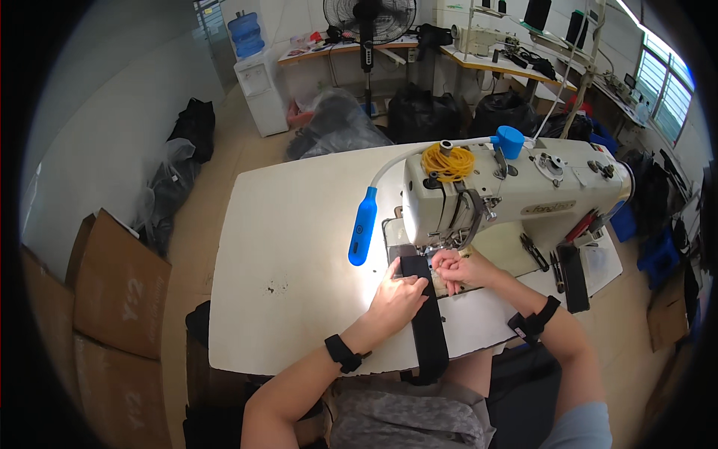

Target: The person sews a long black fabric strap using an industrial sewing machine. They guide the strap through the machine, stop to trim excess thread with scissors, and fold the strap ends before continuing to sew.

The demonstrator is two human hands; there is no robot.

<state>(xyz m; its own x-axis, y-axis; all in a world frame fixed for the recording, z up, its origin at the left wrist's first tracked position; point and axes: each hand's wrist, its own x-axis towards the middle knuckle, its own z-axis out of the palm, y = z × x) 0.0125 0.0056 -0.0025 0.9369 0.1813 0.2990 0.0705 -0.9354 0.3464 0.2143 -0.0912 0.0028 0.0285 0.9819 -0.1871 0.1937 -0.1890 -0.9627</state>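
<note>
A wide black fabric strap (430,340) runs from under the needle area of the white sewing machine (516,198) down over the table's front edge. My left hand (400,295) lies on it close to the presser foot, index finger stretched forward and the other fingers bent over the strap. Just right of the needle area, my right hand (458,271) is closed, its fingertips pinched together. Whatever they may hold is too small to make out. The blue head of a bendable lamp (364,228) lights the spot from the left.
Yellow cord (449,162) lies coiled on the machine. Right of my right hand are black snips (533,253), tweezers (557,271) and a dark flat rectangular object (574,278). Cardboard boxes (120,292) stand at left; a fan (366,45) and black bags (424,112) are behind.
</note>
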